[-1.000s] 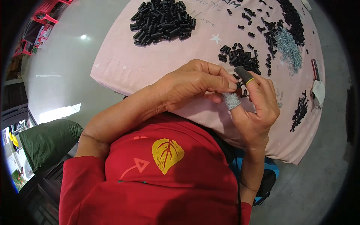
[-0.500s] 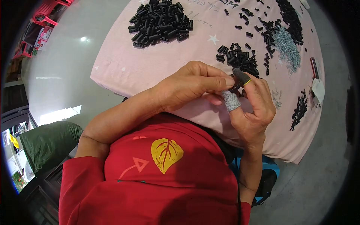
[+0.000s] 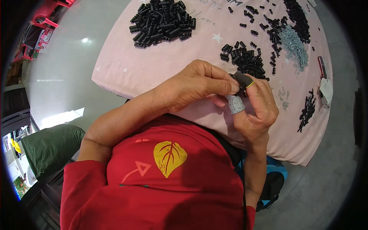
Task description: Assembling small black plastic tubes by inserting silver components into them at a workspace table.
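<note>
Both of my hands meet over the near part of the cloth-covered table. My left hand (image 3: 205, 82) is closed, thumb and fingers pinching a small black plastic piece (image 3: 241, 92). My right hand (image 3: 258, 109) grips the same piece from the other side. A grey speckled sleeve covers its thumb, and a dark finger cot with a yellow edge covers its index finger. The fingers hide most of the piece. Just beyond them lies a heap of short black plastic fittings (image 3: 248, 61). Right of the hands are a few tiny metal pieces (image 3: 284, 97).
A large pile of black cylinders (image 3: 165, 23) lies at the far left of the pink cloth (image 3: 126, 69). Far right are small silvery parts (image 3: 294, 48) beside another black heap (image 3: 297, 19). Thin black pieces (image 3: 306, 111), a red-and-black tool (image 3: 321, 67) and white material (image 3: 326, 92) lie near the right edge.
My right hand has shifted slightly left, its covered index finger tilting further over the black piece. My left hand keeps nearly the same pinch.
</note>
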`<state>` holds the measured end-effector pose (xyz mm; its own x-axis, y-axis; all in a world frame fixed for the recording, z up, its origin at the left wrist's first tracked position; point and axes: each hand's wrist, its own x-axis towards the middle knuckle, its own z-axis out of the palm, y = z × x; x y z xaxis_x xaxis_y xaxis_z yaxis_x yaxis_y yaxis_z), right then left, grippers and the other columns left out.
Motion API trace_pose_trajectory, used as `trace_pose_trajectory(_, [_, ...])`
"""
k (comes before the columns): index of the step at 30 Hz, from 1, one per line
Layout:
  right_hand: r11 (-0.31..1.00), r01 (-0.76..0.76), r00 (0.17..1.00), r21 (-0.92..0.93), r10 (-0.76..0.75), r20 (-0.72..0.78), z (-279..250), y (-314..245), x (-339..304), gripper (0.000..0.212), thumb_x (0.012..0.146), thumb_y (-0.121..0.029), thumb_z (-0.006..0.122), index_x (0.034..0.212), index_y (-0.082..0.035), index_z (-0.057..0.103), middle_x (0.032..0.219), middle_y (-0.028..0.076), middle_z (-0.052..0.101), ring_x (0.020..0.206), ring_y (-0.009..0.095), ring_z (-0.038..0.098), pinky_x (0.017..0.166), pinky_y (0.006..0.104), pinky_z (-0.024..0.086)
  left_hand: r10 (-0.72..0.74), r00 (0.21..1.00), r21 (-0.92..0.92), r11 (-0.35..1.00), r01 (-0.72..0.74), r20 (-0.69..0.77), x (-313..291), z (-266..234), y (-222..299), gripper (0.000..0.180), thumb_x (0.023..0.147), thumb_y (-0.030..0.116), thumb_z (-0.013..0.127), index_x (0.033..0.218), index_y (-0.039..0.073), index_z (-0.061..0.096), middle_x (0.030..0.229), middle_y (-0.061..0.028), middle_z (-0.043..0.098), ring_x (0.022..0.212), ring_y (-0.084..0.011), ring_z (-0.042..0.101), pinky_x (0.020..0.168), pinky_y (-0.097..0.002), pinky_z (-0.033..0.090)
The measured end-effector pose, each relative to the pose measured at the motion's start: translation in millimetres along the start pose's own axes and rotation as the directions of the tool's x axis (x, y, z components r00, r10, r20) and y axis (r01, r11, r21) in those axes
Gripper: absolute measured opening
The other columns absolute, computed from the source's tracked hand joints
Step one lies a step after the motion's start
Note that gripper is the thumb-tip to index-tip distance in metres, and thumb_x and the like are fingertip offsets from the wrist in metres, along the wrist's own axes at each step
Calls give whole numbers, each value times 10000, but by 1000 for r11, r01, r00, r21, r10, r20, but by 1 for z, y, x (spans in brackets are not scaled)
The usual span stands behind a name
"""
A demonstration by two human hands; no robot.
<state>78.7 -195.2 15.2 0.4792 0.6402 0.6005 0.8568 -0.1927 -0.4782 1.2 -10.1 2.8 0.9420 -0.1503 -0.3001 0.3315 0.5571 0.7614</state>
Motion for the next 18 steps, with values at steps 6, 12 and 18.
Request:
trace_pose_trajectory(6, [1000,-13,1000,-6,13,12,0,0,-1,404,707,22,790,1103,54,717,996,165,713,834,309,676,735,367,558,-14,1000,-17,1000,15,11,3,-3,-2,196,946,124,765,1076,-22,769,953,-78,759,797,-134,712,759,-237,593])
trace_pose_trajectory(12, [992,-84,996,95,81,33,2,-3,1,410,731,-2,819,1124,55,717,994,150,712,803,265,660,699,339,552,-24,998,-99,995,30,64,2,-6,1,171,949,112,756,1066,-13,765,960,-61,749,842,-128,701,783,-249,583])
trace_pose_trajectory(18, [996,-27,1000,89,26,10,3,-3,2,409,741,-8,825,1132,54,722,998,147,710,798,241,657,681,319,549,-44,996,-89,995,51,83,0,-7,5,156,950,113,752,1051,-5,764,961,-59,748,831,-124,690,795,-246,565])
